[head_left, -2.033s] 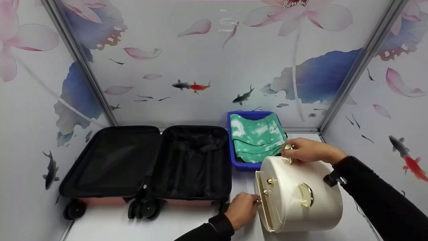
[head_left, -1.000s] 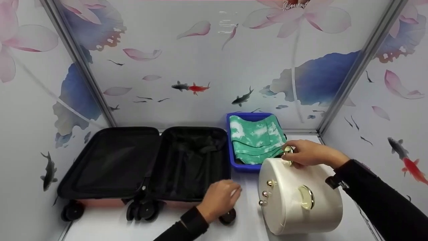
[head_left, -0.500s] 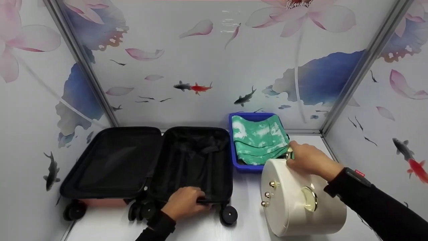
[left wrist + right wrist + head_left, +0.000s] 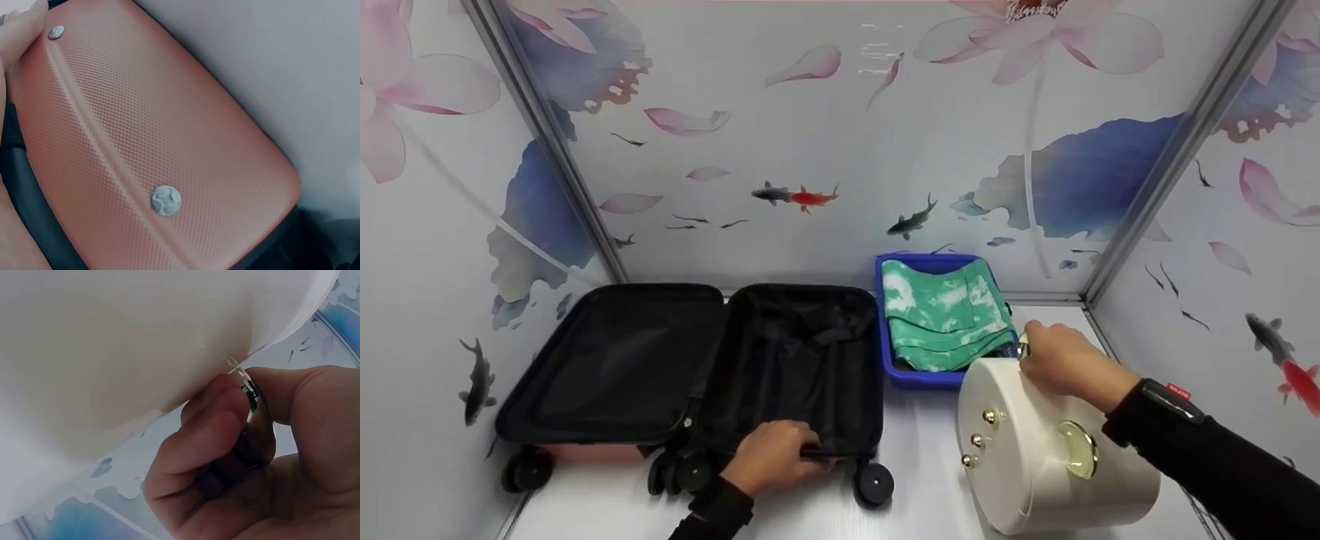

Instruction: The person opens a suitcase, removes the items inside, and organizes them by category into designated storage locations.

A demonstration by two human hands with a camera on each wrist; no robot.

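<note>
A black-lined suitcase [image 4: 802,375] lies spread open on the white table, its two halves side by side. My left hand [image 4: 772,454] grips the front rim of its right half, fingers bent over the edge. The left wrist view shows the suitcase's textured pink shell [image 4: 146,112] beside that hand. To the right is a cream storage box [image 4: 1065,465] with a rounded body, gold knobs [image 4: 977,440] on its face and a gold side grip [image 4: 1080,448]. My right hand [image 4: 1061,360] holds the gold handle [image 4: 261,439] on top, fingers curled round it.
Behind the cream box, a blue bin [image 4: 937,380] holds folded green-and-white fabric [image 4: 937,315]. Black wheels [image 4: 874,484] stick out at the suitcase's front. Printed panels [image 4: 810,135] wall in the table at the back and both sides.
My left hand pushes the box's drawer in, leaves its knob, and moves left to grip the suitcase rim. The box, held by my right hand, shifts a little to the right.
</note>
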